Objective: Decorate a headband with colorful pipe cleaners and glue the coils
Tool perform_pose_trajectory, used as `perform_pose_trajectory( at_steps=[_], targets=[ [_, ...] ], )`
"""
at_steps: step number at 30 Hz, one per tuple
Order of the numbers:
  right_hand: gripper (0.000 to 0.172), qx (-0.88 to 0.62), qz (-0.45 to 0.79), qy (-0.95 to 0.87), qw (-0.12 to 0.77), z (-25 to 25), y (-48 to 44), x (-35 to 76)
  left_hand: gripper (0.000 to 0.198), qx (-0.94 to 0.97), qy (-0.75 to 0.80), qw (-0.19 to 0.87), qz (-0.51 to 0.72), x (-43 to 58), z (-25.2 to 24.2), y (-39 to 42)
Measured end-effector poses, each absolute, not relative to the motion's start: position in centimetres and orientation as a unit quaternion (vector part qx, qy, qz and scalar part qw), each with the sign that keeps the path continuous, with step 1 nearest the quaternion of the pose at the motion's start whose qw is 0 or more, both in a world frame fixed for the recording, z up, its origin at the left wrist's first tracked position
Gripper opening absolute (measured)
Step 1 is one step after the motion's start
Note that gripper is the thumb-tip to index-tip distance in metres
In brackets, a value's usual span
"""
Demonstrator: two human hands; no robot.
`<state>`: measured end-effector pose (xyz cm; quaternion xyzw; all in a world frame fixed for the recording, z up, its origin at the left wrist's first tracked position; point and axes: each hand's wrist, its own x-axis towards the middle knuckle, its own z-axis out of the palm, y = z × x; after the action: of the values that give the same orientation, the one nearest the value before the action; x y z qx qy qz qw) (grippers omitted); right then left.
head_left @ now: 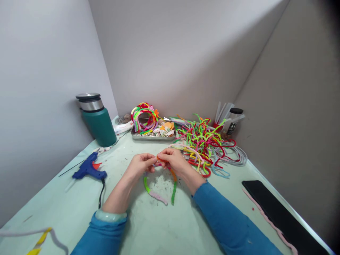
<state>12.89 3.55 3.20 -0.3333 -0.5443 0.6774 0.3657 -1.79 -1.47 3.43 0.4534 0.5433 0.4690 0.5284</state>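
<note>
A headband wrapped in several colours of fuzzy pipe cleaner (174, 191) forms an arch in front of me, its two ends pointing towards me, one pale pink and one green. My left hand (143, 164) is closed at the top of this arch, thumb and fingertips pinched together. My right hand (172, 160) pinches a small orange piece (160, 159) just above the band, its fingertips almost meeting the left ones. What exactly lies between the left fingertips is partly hidden.
A blue glue gun (89, 169) and a green bottle (98, 125) stand left. Behind are a metal tray (152, 138) with finished bands and cut pieces, and a tangled heap of pipe cleaners (202, 136). A black phone-like slab (281, 216) lies right; a grey band (55, 239) lies front left.
</note>
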Motion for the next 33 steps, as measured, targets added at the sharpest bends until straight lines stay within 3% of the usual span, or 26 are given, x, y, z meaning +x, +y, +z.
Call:
perform_pose_trajectory(
  at_steps=[12,26,33],
  targets=[
    [0.026,-0.331,0.692,-0.554,0.324,3.1,3.9,13.0,0.035,0.415,0.559,0.521,0.494,-2.0,4.1,-1.4],
    [0.007,-0.351,0.592,-0.669,0.279,4.6,3.8,14.0,0.033,0.467,0.556,0.533,0.435,-1.9,3.9,-1.6],
    [0.017,-0.364,0.64,-0.605,0.302,4.3,4.0,13.7,0.034,0.457,0.583,0.493,0.457,-1.7,4.0,-1.4]
  ],
)
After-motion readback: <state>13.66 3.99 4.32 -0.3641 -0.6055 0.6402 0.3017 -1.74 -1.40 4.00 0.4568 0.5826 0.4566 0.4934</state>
